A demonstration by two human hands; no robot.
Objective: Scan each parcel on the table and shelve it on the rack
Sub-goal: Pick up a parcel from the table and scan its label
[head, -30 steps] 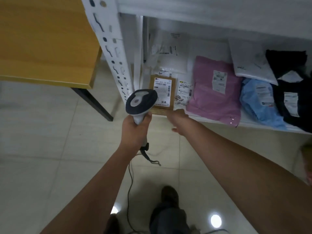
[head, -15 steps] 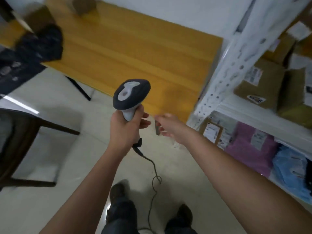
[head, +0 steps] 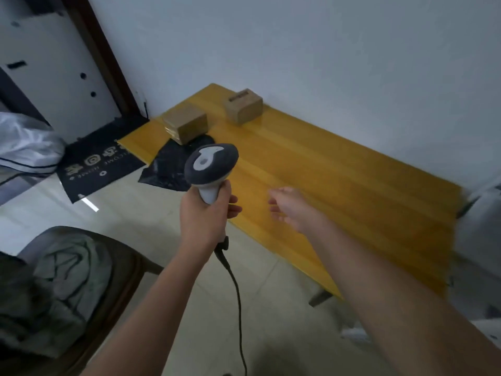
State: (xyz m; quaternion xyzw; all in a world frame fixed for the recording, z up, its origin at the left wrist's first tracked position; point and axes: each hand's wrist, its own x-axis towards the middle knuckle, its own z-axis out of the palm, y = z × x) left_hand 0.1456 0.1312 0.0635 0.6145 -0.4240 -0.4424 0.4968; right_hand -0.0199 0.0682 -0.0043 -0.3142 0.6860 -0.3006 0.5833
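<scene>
Our left hand [head: 204,213] was wrapped around the grip of the corded scanner [head: 211,169], held upright at centre frame with its head over the near-left edge of the bench [head: 339,191]. Our right hand [head: 291,206] hovered just right of it, above the bench, holding nothing; the fingers were blurred but looked loose and slightly curled.

Three parcels remained at the far left end of the bench, upper centre of the frame:
- near carton [head: 185,125], brown cardboard with clear tape on its left side, standing on one corner of the black mailer.
- far carton [head: 244,105], brown cardboard with a dark printed strip on its top face, close to the wall and apart from the other two.
- black poly mailer [head: 169,169], flat and wrinkled, overhanging the front-left edge of the bench and partly hidden behind the scanner head.

Handling, as we judged it: both cartons looked small, stiff and light, so a one-hand grasp across two opposite side faces should do. The taped face could be slick. The mailer looked soft and limp, its film slippery; we would pinch it at the overhanging edge or lift it flat from beneath, after clearing the near carton off it. No scannable label could be read on any of them.
</scene>
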